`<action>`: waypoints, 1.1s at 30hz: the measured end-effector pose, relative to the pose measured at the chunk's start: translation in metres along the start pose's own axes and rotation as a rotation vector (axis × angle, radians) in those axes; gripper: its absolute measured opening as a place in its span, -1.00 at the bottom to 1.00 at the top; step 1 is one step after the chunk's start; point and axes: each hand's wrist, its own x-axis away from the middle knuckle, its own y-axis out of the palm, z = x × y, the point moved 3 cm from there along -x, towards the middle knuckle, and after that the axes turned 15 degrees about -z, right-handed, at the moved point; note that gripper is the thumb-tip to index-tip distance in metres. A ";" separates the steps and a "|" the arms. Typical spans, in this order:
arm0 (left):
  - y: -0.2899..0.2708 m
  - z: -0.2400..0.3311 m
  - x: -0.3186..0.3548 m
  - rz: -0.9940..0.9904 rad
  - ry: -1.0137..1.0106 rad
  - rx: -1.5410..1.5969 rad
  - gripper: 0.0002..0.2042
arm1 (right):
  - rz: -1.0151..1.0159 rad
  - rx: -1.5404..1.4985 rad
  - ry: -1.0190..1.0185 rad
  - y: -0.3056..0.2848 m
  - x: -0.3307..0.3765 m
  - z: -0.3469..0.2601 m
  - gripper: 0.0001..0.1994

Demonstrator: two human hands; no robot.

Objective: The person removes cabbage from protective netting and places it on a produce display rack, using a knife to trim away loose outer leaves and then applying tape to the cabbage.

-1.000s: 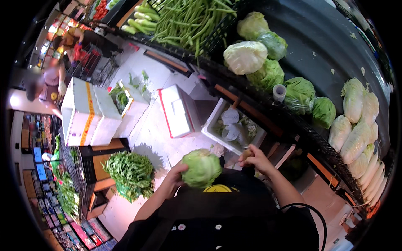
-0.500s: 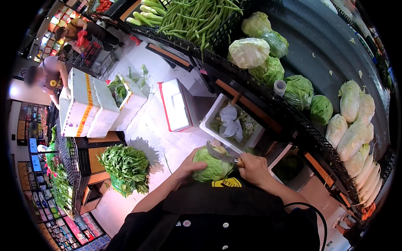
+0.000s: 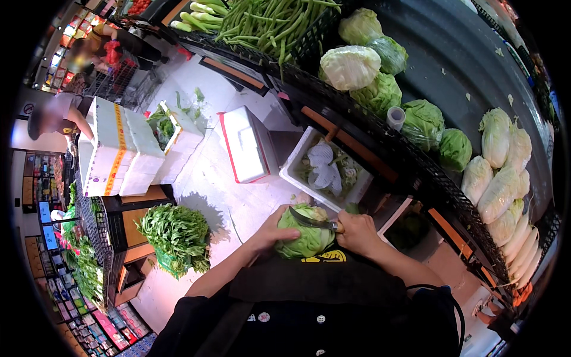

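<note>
Left hand (image 3: pixel 278 231) cupped round green cabbage (image 3: pixel 312 241); right hand (image 3: pixel 357 233) gripping curved knife (image 3: pixel 315 222)

I logged the cabbage at five o'clock from the view's centre, just beyond the wearer's dark clothing (image 3: pixel 321 285). Left fingers wrapped its nine-o'clock side, thumb laid over its face. Right fingers curled round the knife's handle at the cabbage's three-o'clock side. The blade lay across the cabbage's upper part, tip toward ten; I could not tell how deep it sat.

Surroundings, read from the cabbage: white foam box (image 3: pixel 309 193) at twelve, containing white netting (image 3: pixel 321 168); red-edged white box (image 3: pixel 247 146) at eleven; leafy bundle (image 3: pixel 175 238) at nine. Round heads (image 3: pixel 422 125) sat between one and two on the dark shelf (image 3: pixel 440 65). Toward ten, a co-worker (image 3: pixel 62 113) bent beside stacked white boxes (image 3: pixel 131 149).
</note>
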 end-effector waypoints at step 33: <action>-0.037 -0.032 0.029 0.095 0.183 0.481 -0.19 | 0.729 0.227 -0.047 -0.097 -0.053 0.076 -0.61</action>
